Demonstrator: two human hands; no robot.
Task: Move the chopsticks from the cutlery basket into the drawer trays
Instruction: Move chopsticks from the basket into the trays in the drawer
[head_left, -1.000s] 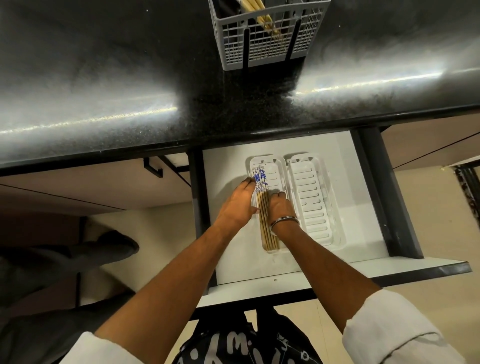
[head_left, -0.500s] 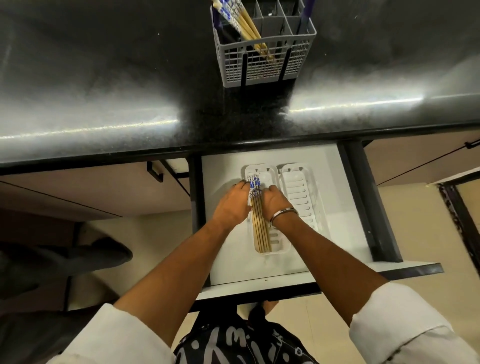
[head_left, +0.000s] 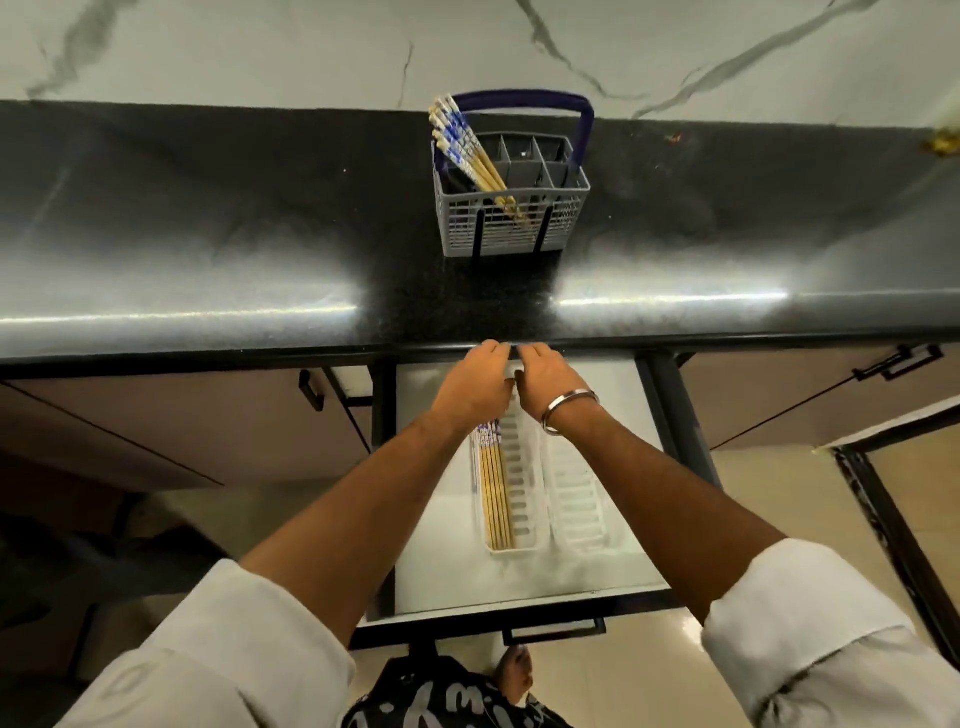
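Observation:
A grey cutlery basket with a blue handle stands on the black counter and holds several blue-topped wooden chopsticks leaning left. Below it the white drawer is pulled out with two white slotted trays side by side. The left tray holds several chopsticks lying lengthwise; the right tray holds nothing. My left hand and my right hand, with a metal bangle at the wrist, hang side by side above the far end of the drawer at the counter's edge, fingers relaxed, holding nothing.
The black counter runs the full width, with a marble wall behind it. Brown cabinet fronts with black handles flank the drawer. The drawer's own handle juts out near my body. A foot shows on the tiled floor below.
Both hands have let go of the chopsticks in the left tray and risen toward the counter edge. The view has tilted up, bringing the whole basket into sight.

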